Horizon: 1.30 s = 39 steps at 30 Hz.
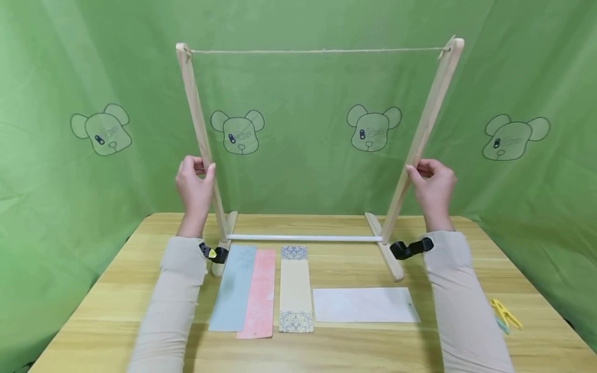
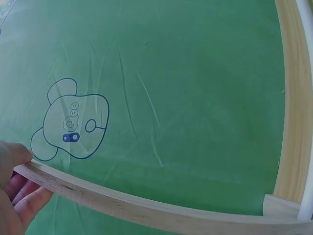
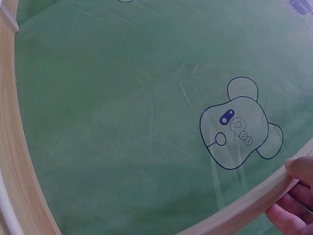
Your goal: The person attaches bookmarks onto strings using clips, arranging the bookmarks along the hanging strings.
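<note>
A wooden frame stands on the table, with a string [image 1: 322,51] tied between the tops of its two posts and a white rod [image 1: 303,238] joining them low down. My left hand [image 1: 196,184] pinches the left post [image 1: 196,111] between thumb and fingers, partway up. On the other side, my right hand [image 1: 435,186] grips the right post [image 1: 431,114] at about the same height. Both wrist views show thumb and fingers on either side of the wood, in the left post [image 2: 122,203] and the right post [image 3: 244,210].
Before the rod lie a blue paper strip [image 1: 233,290], a pink strip [image 1: 261,295], a cream strip with patterned ends [image 1: 295,285] and a white strip [image 1: 364,304]. Yellow [image 1: 506,313] and teal clips lie near the right sleeve. A green curtain [image 1: 303,155] hangs behind.
</note>
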Motion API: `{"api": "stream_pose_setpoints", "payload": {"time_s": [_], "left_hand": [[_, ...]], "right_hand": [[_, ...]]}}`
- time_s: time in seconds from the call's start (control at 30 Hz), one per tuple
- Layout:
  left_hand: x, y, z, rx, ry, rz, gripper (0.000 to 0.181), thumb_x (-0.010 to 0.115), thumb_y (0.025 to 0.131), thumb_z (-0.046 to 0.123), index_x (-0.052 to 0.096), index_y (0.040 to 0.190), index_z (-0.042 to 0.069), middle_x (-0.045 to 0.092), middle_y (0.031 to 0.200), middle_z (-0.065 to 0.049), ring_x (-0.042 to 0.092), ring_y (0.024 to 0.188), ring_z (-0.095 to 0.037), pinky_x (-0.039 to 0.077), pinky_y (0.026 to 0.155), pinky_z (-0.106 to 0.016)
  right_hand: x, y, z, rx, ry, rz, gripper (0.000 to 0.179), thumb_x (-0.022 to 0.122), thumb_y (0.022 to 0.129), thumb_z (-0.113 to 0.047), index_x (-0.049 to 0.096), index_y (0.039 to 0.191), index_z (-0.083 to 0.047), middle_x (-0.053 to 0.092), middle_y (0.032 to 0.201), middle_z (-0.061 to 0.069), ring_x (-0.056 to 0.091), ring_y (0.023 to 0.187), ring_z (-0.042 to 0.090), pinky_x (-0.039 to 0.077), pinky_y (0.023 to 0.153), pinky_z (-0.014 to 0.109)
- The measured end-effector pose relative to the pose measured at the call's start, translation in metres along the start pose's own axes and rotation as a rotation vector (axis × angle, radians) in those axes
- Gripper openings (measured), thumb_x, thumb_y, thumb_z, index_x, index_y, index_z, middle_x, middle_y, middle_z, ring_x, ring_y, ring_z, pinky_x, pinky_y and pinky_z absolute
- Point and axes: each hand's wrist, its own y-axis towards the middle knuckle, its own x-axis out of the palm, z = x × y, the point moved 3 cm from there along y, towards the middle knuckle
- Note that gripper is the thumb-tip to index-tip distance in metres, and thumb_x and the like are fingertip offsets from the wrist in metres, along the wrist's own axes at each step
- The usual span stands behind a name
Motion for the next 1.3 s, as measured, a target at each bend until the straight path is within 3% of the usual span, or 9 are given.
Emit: {"api": "stream_pose_setpoints", "payload": {"time_s": [0.23,0.4,0.53,0.63,0.83,0.97,1.1,1.3], "left_hand": [[0.001,0.002,-0.001,-0.033,0.014,-0.055,0.027,0.066,0.086,0.010,0.055,0.105,-0.005,0.061,0.102,-0.019,0.060,0.090,-0.028,0.052,0.084,-0.035],[0.001,-0.001,-0.005,-0.062,0.016,-0.128,0.033,0.066,0.087,0.012,0.055,0.113,-0.004,0.062,0.107,-0.019,0.060,0.092,-0.029,0.053,0.082,-0.037],[-0.004,-0.011,-0.013,-0.068,0.016,-0.242,0.041,0.066,0.087,0.012,0.051,0.121,-0.005,0.060,0.115,-0.021,0.060,0.096,-0.031,0.055,0.080,-0.039],[-0.013,-0.023,-0.021,-0.076,0.041,-0.377,0.049,0.065,0.088,0.014,0.046,0.129,-0.005,0.056,0.123,-0.021,0.058,0.102,-0.033,0.054,0.082,-0.041],[-0.032,-0.053,-0.036,-0.131,0.128,-0.637,0.066,0.064,0.089,0.021,0.032,0.142,-0.002,0.047,0.136,-0.021,0.052,0.115,-0.038,0.049,0.090,-0.049],[-0.045,-0.071,-0.038,-0.155,0.122,-0.718,0.067,0.064,0.090,0.023,0.031,0.143,-0.001,0.048,0.136,-0.021,0.051,0.116,-0.039,0.047,0.091,-0.051],[-0.057,-0.089,-0.037,-0.150,0.125,-0.783,0.065,0.064,0.090,0.022,0.033,0.141,-0.003,0.049,0.133,-0.023,0.053,0.114,-0.039,0.049,0.089,-0.050],[-0.067,-0.113,-0.036,-0.188,0.121,-0.881,0.063,0.065,0.089,0.021,0.036,0.138,-0.005,0.050,0.130,-0.026,0.054,0.111,-0.040,0.051,0.086,-0.047]], "right_hand": [[0.000,0.001,0.005,0.052,0.083,0.003,0.032,0.070,0.085,-0.019,0.065,0.107,0.005,0.055,0.071,-0.022,0.055,0.069,-0.005,0.048,0.065,0.007],[-0.005,-0.003,0.010,0.115,0.184,-0.042,0.027,0.072,0.083,-0.017,0.066,0.105,-0.001,0.059,0.071,-0.022,0.058,0.071,-0.003,0.050,0.067,0.009],[-0.008,-0.008,0.012,0.141,0.236,-0.093,0.032,0.073,0.082,-0.017,0.066,0.109,-0.002,0.063,0.076,-0.020,0.060,0.075,-0.001,0.050,0.069,0.009],[-0.012,-0.016,0.017,0.126,0.181,-0.145,0.041,0.072,0.083,-0.023,0.063,0.116,0.000,0.062,0.081,-0.022,0.059,0.080,-0.002,0.049,0.072,0.008],[-0.035,-0.033,0.033,0.037,-0.044,-0.239,0.050,0.067,0.086,-0.037,0.059,0.124,-0.005,0.059,0.096,-0.026,0.053,0.090,-0.008,0.043,0.075,0.004],[-0.050,-0.044,0.048,-0.014,-0.109,-0.306,0.051,0.065,0.088,-0.037,0.058,0.125,-0.002,0.060,0.101,-0.023,0.051,0.090,-0.013,0.041,0.074,0.002],[-0.062,-0.058,0.064,-0.067,-0.173,-0.362,0.048,0.064,0.090,-0.034,0.058,0.123,0.001,0.057,0.095,-0.029,0.049,0.086,-0.017,0.041,0.072,0.001],[-0.082,-0.074,0.085,-0.084,-0.214,-0.388,0.045,0.063,0.090,-0.031,0.060,0.120,0.002,0.052,0.096,-0.033,0.048,0.086,-0.019,0.043,0.070,0.002]]}}
